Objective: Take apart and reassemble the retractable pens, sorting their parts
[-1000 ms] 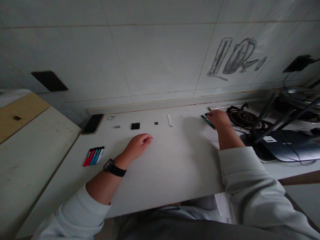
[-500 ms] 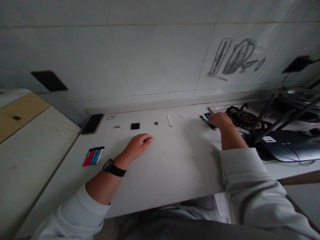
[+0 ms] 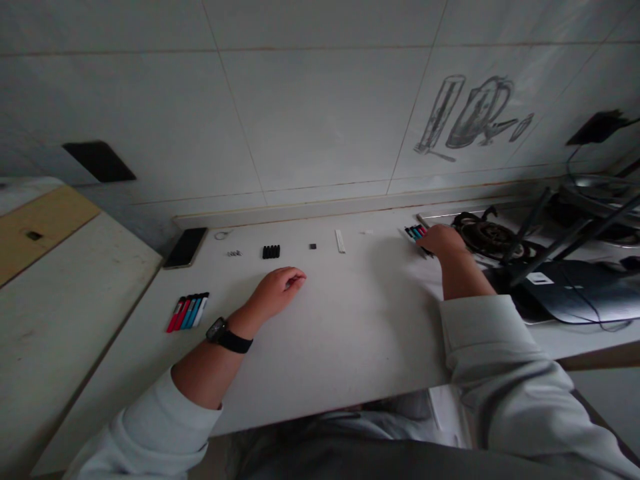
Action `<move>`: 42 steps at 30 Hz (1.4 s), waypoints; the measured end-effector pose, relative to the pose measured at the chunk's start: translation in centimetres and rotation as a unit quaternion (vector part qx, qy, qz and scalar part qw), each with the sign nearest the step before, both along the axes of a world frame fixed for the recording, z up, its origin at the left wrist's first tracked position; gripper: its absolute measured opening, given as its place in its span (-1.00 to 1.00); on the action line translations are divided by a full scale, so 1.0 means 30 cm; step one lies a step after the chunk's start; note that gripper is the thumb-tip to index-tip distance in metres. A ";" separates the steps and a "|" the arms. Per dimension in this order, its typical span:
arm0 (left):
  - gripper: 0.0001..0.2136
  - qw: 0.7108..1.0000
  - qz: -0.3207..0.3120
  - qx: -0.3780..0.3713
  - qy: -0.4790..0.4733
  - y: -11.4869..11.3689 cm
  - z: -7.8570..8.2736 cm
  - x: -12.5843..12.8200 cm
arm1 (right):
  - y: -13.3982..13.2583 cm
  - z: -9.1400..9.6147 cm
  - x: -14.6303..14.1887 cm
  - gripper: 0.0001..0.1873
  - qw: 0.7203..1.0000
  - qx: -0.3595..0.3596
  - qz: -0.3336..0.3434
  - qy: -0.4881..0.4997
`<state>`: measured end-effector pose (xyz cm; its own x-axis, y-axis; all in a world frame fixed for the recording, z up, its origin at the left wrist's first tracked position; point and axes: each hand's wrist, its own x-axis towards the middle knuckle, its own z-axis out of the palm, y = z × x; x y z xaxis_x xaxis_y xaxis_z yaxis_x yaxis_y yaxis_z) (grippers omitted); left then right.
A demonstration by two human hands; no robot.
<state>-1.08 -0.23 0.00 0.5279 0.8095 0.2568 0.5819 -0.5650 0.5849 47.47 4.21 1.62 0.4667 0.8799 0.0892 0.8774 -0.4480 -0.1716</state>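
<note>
My left hand [image 3: 276,291] rests on the white table [image 3: 340,320] with fingers loosely curled and nothing in it; a black watch is on its wrist. My right hand [image 3: 442,241] lies at the far right of the table, fingers closed over a small row of coloured pens [image 3: 415,232] in red, blue and black. Whether it grips one is hidden. A second row of red, blue and white pens [image 3: 189,311] lies at the left, apart from both hands.
Along the back of the table lie a black phone [image 3: 185,247], small screws [image 3: 233,253], a row of black caps [image 3: 271,251], a tiny black part [image 3: 313,246] and a white strip [image 3: 340,241]. A gas burner [image 3: 487,233] and a dark scale [image 3: 575,290] stand at the right.
My right hand drew back slightly and set the blue pen it held down beside the others, which now lie in a row at its fingertips. My left hand stayed still.
</note>
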 end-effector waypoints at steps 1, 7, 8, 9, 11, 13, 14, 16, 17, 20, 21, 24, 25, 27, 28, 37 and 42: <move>-0.80 1.000 0.000 0.001 0.001 0.000 -0.001 0.000 | 0.000 0.000 0.000 -0.57 0.999 -0.017 -0.020 -0.020; -0.81 1.000 -0.002 0.009 0.006 0.000 0.001 0.001 | 0.005 -0.002 -0.007 -0.55 0.995 -0.048 -0.044 -0.075; -0.81 1.000 -0.003 0.010 0.008 0.000 0.002 0.001 | 0.005 -0.004 -0.007 -0.55 0.995 -0.051 -0.044 -0.078; -0.81 1.000 -0.003 0.011 0.009 -0.001 0.003 0.001 | 0.005 -0.005 -0.008 -0.55 0.994 -0.054 -0.044 -0.080; -0.81 1.000 -0.005 0.012 0.012 -0.001 0.004 0.001 | 0.005 -0.007 -0.008 -0.55 0.994 -0.056 -0.042 -0.083; -0.81 1.000 -0.007 0.010 0.015 -0.001 0.002 0.000 | 0.004 -0.008 -0.007 -0.56 0.994 -0.055 -0.040 -0.086; -0.81 1.000 -0.008 0.010 0.015 0.000 0.001 0.000 | 0.004 -0.009 -0.007 -0.57 0.994 -0.054 -0.039 -0.087; -0.82 1.000 -0.011 0.010 0.015 0.001 0.000 0.000 | 0.005 -0.008 -0.006 -0.57 0.994 -0.055 -0.036 -0.084; -0.82 1.000 -0.011 0.011 0.016 0.002 0.000 0.000 | 0.006 -0.008 -0.005 -0.57 0.995 -0.055 -0.035 -0.081; -0.82 1.000 -0.010 0.011 0.016 0.001 0.005 0.001 | 0.007 -0.011 -0.002 -0.57 0.996 -0.047 -0.034 -0.067; -0.82 1.000 -0.010 0.010 0.015 0.000 0.007 0.002 | 0.007 -0.013 -0.001 -0.57 0.997 -0.041 -0.034 -0.062; -0.83 1.000 -0.010 0.005 0.013 -0.003 0.012 0.003 | 0.006 -0.022 0.003 -0.61 0.998 -0.028 -0.038 -0.051; -0.83 1.000 -0.010 0.005 0.013 -0.004 0.012 0.004 | 0.006 -0.025 0.004 -0.62 0.998 -0.025 -0.038 -0.050; -0.83 1.000 -0.009 0.004 0.014 -0.005 0.012 0.005 | 0.006 -0.029 0.006 -0.63 0.998 -0.024 -0.038 -0.053; -0.83 1.000 -0.009 0.004 0.014 -0.005 0.012 0.005 | 0.006 -0.029 0.006 -0.62 0.997 -0.026 -0.037 -0.054; -0.84 1.000 -0.013 0.008 0.007 0.000 -0.002 0.001 | -0.009 0.040 -0.055 -0.63 0.998 0.003 -0.032 -0.058; -0.82 1.000 0.001 -0.006 -0.005 0.002 -0.016 0.004 | -0.025 0.105 -0.133 -0.65 0.994 0.103 -0.003 -0.048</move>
<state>-0.96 -0.18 -0.49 0.5244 0.8133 0.2521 0.5767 -0.5571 0.5976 43.49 3.45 4.77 0.4527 0.8355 0.3114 0.8915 -0.4175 -0.1757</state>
